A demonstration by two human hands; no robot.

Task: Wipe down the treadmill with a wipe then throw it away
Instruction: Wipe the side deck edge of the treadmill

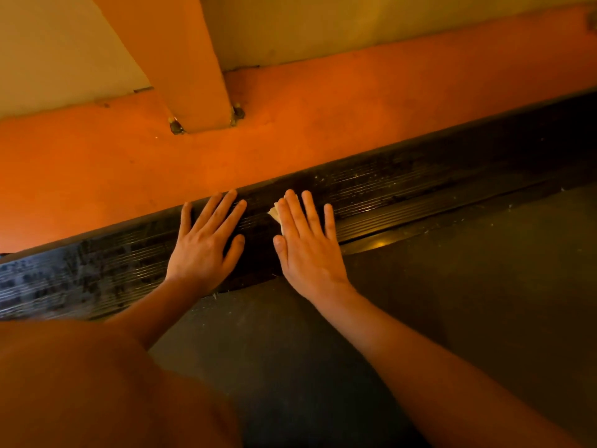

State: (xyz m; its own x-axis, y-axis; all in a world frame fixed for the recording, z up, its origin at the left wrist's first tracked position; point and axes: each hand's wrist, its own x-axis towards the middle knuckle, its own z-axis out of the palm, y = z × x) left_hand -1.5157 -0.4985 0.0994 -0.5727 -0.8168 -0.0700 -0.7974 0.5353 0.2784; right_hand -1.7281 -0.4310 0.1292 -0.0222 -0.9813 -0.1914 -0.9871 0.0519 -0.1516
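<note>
The treadmill's black ribbed side rail (403,189) runs diagonally across the view, between the orange frame (323,118) and the dark running belt (452,302). My right hand (308,244) lies flat on the rail, pressing a pale wipe (275,213) beneath its fingers; only a small corner of the wipe shows by the index finger. My left hand (206,244) rests flat on the rail just to the left, fingers spread, with nothing under it.
An orange upright post (181,59) is bolted to the frame above the hands. A pale floor (355,24) lies beyond the frame. The rail left of my hands shows smeared streaks (80,273). My bare knee (80,383) fills the lower left.
</note>
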